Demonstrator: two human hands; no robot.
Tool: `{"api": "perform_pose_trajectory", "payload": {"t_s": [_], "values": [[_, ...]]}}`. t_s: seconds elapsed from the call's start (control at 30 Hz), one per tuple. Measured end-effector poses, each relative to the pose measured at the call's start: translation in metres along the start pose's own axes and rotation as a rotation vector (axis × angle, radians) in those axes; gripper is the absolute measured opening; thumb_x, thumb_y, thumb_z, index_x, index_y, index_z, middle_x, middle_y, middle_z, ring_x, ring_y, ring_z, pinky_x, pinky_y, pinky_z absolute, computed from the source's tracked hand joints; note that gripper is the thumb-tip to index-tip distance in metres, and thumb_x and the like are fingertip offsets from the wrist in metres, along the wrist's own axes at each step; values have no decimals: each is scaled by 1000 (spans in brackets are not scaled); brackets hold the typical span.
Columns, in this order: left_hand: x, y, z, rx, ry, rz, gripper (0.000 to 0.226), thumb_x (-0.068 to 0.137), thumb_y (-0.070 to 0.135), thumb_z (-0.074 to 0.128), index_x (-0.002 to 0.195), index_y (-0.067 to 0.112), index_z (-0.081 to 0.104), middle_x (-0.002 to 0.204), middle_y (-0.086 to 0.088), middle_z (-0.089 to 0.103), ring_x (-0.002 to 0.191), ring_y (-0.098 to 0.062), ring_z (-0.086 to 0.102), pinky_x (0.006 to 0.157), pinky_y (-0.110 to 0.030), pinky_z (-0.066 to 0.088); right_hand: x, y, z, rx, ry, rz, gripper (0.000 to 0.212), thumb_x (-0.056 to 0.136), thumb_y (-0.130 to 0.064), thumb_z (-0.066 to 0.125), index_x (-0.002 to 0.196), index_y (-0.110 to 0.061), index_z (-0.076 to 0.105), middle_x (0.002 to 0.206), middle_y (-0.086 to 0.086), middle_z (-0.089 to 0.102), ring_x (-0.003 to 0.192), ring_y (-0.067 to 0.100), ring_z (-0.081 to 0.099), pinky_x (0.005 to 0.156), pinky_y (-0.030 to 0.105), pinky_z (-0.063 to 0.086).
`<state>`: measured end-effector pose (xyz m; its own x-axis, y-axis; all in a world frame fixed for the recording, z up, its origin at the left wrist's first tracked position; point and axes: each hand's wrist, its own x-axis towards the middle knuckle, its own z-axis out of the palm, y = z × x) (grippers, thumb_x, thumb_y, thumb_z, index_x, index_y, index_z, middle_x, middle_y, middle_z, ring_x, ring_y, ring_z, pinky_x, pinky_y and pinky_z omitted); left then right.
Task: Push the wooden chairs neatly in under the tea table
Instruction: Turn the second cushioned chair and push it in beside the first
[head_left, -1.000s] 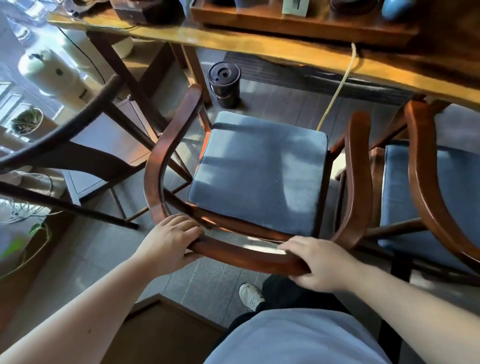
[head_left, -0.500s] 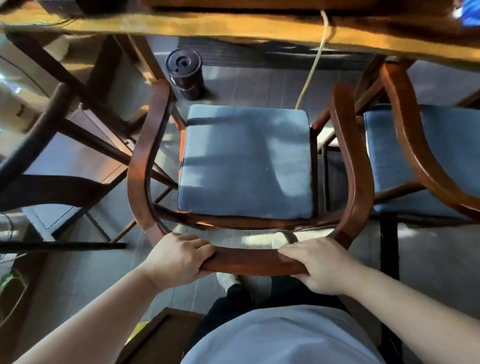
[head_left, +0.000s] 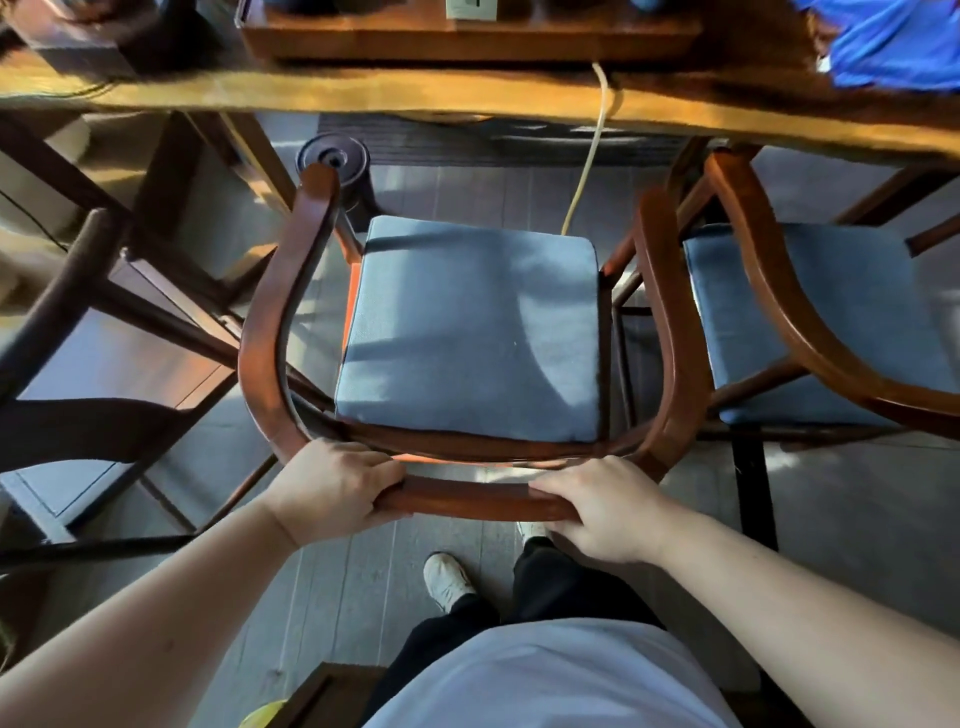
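Observation:
A reddish wooden armchair (head_left: 275, 322) with a blue seat cushion (head_left: 472, 332) stands in front of me, facing the tea table (head_left: 363, 96). My left hand (head_left: 332, 486) grips the curved back rail at its left end. My right hand (head_left: 597, 506) grips the same rail at its right end. The armrest tips are close to the table's front edge, and the seat lies short of that edge. A second wooden chair (head_left: 779, 322) with a blue cushion stands to the right, its front partly beneath the tabletop.
A dark wooden chair (head_left: 67, 317) stands to the left. A dark round canister (head_left: 332, 156) sits on the floor under the table, beside a pale cable (head_left: 587, 166) hanging from the tabletop. A wooden tray (head_left: 467, 34) and blue cloth (head_left: 893, 41) lie on the table. My shoes (head_left: 447, 577) are behind the chair.
The chair has slid forward toward the table and straightened square to it. Both hands kept their hold on the back rail, and I have stepped forward behind it.

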<state>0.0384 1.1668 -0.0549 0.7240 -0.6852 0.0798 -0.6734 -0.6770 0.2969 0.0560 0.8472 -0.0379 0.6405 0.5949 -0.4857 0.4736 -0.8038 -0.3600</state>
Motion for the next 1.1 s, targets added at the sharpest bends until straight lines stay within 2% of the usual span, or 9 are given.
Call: {"api": "perform_pose_trajectory", "payload": {"t_s": [0.23, 0.47, 0.57, 0.7, 0.97, 1.1], "values": [[26, -12, 8, 7, 2, 2, 33, 80, 49, 58, 74, 16, 59, 64, 2, 61, 59, -23, 62, 44, -33, 50, 0, 17, -15, 17, -22, 36, 45, 87, -42, 60, 131, -33, 56, 126, -7, 67, 113, 25, 61, 93, 39, 49], [48, 1, 20, -2, 28, -78, 35, 79, 53, 54, 77, 19, 61, 64, 5, 63, 57, -23, 62, 44, -31, 49, 1, 47, -39, -69, -127, -9, 43, 90, -40, 60, 132, -31, 56, 126, -4, 67, 112, 27, 62, 92, 36, 46], [67, 8, 24, 14, 24, -100, 35, 77, 55, 54, 76, 21, 60, 62, 6, 61, 55, -22, 61, 42, -28, 47, -1, 66, -49, -12, -121, 36, 47, 88, -36, 63, 135, -33, 56, 129, -4, 66, 115, 22, 61, 98, 36, 47], [96, 19, 24, 43, 33, -103, 38, 75, 56, 52, 69, 19, 57, 58, 6, 59, 50, -22, 58, 41, -25, 41, -3, 93, -56, 33, -88, 103, 48, 86, -40, 66, 133, -37, 56, 127, -5, 67, 114, 24, 61, 96, 41, 49], [101, 16, 22, 74, 27, -43, 39, 77, 55, 51, 71, 18, 61, 61, 6, 61, 50, -19, 57, 41, -24, 38, -4, 95, -55, 82, -54, 107, 31, 85, -34, 64, 116, -35, 65, 100, -6, 73, 94, 22, 65, 82, 38, 53], [103, 18, 21, 78, 14, -42, 41, 76, 55, 50, 72, 16, 63, 59, 5, 61, 46, -22, 57, 37, -24, 39, -7, 94, -51, 102, -31, 119, 30, 86, -32, 64, 116, -34, 65, 102, -4, 73, 95, 22, 64, 81, 36, 52]]}}
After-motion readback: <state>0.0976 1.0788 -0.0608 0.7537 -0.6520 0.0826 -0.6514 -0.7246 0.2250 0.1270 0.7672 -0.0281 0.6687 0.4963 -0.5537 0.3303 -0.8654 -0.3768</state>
